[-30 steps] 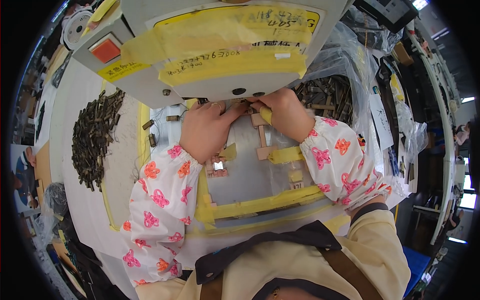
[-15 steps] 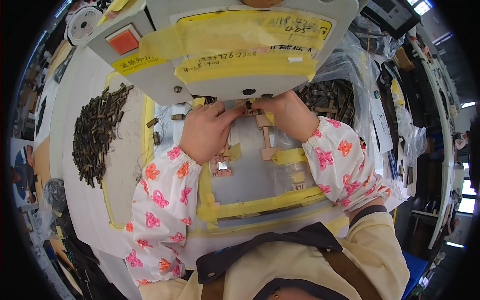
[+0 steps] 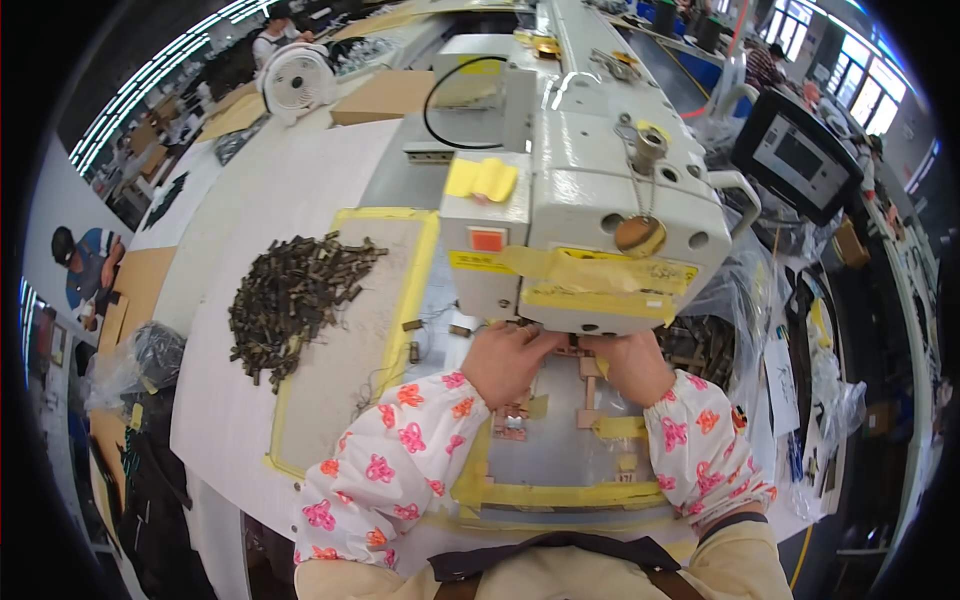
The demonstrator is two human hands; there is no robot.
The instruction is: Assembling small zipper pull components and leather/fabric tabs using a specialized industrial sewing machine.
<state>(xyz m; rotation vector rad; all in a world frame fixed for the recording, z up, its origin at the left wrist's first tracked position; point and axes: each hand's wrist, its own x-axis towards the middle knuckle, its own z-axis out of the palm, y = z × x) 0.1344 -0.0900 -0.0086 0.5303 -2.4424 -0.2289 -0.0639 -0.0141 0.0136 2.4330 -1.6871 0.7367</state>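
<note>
Resting just under the near edge of the machine [image 3: 620,215], the left hand [image 3: 508,362] and right hand [image 3: 632,366] almost meet over the metal plate [image 3: 545,458]. The left index finger stretches right, its other fingers bent and close together; the right fingers are curled inward. The tips are small and partly hidden, so I cannot tell whether either hand pinches anything. A small dark piece [image 3: 573,342] seems to sit in the gap between them, among the pink blocks [image 3: 588,398] on the plate. To the left, three loose pieces [image 3: 414,352] lie near the left hand, apart from one another, and farther left a large pile [image 3: 290,305] of short brown pieces, some trailing threads, spreads over a tape-edged board [image 3: 325,415]. To the right, beyond the right hand, is a heap [image 3: 708,345] of dark strips beside clear plastic [image 3: 745,290]. As a judgement, the threaded pile looks like the finished share, and the strips on the right like the share left; the piece between the hands would then be mid-step, with plenty done and a good amount remaining.
</note>
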